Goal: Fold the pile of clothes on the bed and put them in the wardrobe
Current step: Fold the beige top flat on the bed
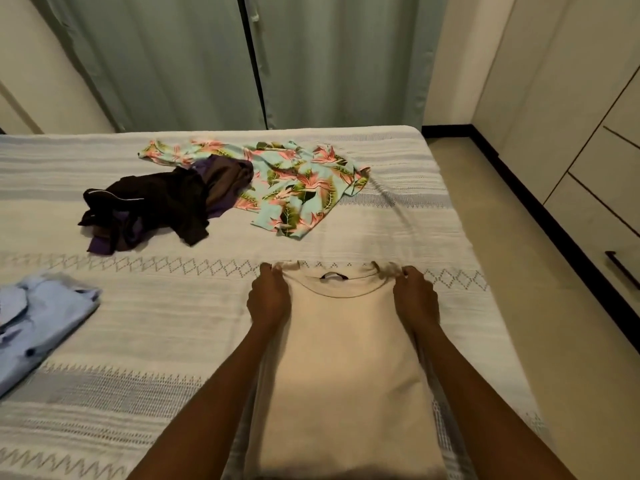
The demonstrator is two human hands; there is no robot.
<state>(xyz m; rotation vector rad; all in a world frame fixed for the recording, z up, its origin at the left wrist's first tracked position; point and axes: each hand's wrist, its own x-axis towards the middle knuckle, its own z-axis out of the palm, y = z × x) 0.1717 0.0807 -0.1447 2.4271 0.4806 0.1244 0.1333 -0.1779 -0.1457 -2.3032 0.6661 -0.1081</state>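
Observation:
A cream T-shirt (343,358) lies flat on the bed (156,323) in front of me, its sides folded in and its collar pointing away. My left hand (268,299) pinches its left shoulder and my right hand (415,296) pinches its right shoulder. Farther back lie a floral shirt (294,188) spread out loosely and a crumpled heap of dark brown and purple clothes (162,206). A light blue buttoned shirt (38,327) rests at the left edge of the bed.
Wardrobe doors and drawers (588,140) line the right wall, across a strip of beige floor (502,271). Green curtains (242,60) hang behind the bed. The bed's right edge runs close to my right arm.

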